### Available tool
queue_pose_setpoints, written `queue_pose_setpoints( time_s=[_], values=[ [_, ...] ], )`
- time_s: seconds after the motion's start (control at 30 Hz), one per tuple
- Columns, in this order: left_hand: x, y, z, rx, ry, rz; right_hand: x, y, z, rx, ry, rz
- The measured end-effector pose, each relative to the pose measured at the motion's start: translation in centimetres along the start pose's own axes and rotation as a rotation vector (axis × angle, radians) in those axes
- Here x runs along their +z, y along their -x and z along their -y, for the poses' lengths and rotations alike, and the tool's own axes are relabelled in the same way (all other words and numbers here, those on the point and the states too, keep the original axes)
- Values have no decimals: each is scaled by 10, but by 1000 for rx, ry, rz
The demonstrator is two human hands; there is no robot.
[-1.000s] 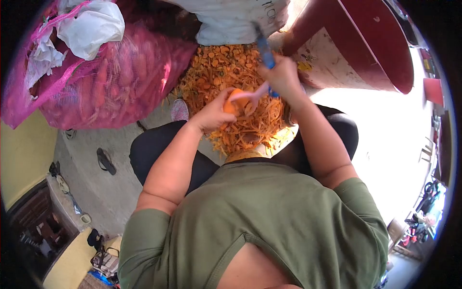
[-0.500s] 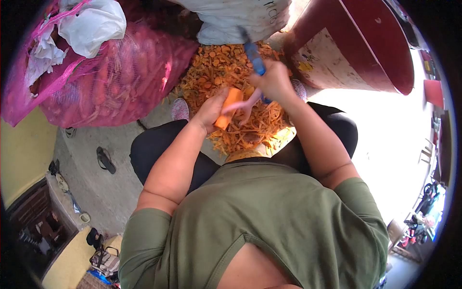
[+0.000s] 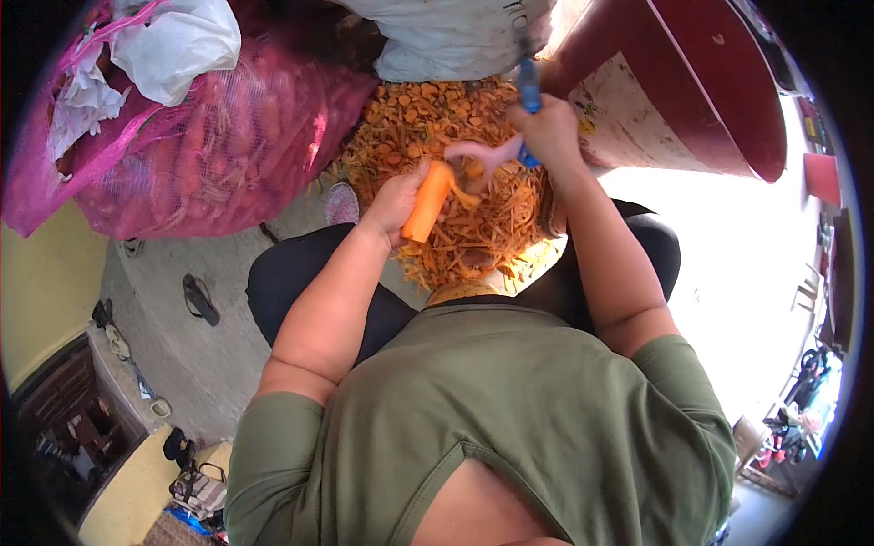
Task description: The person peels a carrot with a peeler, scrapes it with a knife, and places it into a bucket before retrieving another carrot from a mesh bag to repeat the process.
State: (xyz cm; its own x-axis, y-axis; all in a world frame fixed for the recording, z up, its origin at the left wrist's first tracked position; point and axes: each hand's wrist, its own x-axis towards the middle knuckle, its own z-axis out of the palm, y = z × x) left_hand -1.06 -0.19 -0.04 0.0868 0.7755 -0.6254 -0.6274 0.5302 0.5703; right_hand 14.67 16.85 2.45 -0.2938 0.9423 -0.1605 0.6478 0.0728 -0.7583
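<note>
A thick peeled carrot (image 3: 428, 202) is gripped in my left hand (image 3: 395, 202), slightly tilted above the pile. My right hand (image 3: 553, 132) is closed round a blue-handled tool; a pink Y-shaped peeler (image 3: 492, 156) sticks out from that hand toward the carrot, apart from it. The blue handle (image 3: 528, 84) shows above my fist, with a blurred dark blade end. A curled orange peel (image 3: 464, 195) hangs beside the carrot. Below both hands lies a heap of carrot peels and round slices (image 3: 496, 218).
A pink mesh bag (image 3: 228, 146) full of carrots leans at the upper left. Beyond the heap stands a white sack (image 3: 446, 41). A large dark red tub (image 3: 692, 100) is at the upper right. One dark sandal (image 3: 200, 300) lies on the concrete floor at left.
My right hand has moved up and to the right, away from the carrot, with the pink peeler and blue handle. My left hand has stayed nearly in place on the carrot.
</note>
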Motion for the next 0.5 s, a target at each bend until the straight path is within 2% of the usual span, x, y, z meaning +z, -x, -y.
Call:
queue_pose_setpoints(
  time_s=[0.07,0.13,0.2,0.27,0.33,0.43,0.5],
  values=[
    [-4,-1,3,-17,49,-51,-8,-7,-3,65,-11,33],
    [-5,-3,3,-11,112,-93,1,14,15,141,-222,194],
    [-3,-6,7,14,194,-133,7,36,33,114,-148,358],
    [-6,-13,11,58,182,-181,17,41,30,101,-90,404],
    [-7,-14,11,114,216,-191,21,43,30,117,-51,366],
    [4,-12,6,206,153,-408,25,34,18,109,-7,262],
    [6,-7,0,228,94,-382,14,17,10,147,0,188]
  ],
)
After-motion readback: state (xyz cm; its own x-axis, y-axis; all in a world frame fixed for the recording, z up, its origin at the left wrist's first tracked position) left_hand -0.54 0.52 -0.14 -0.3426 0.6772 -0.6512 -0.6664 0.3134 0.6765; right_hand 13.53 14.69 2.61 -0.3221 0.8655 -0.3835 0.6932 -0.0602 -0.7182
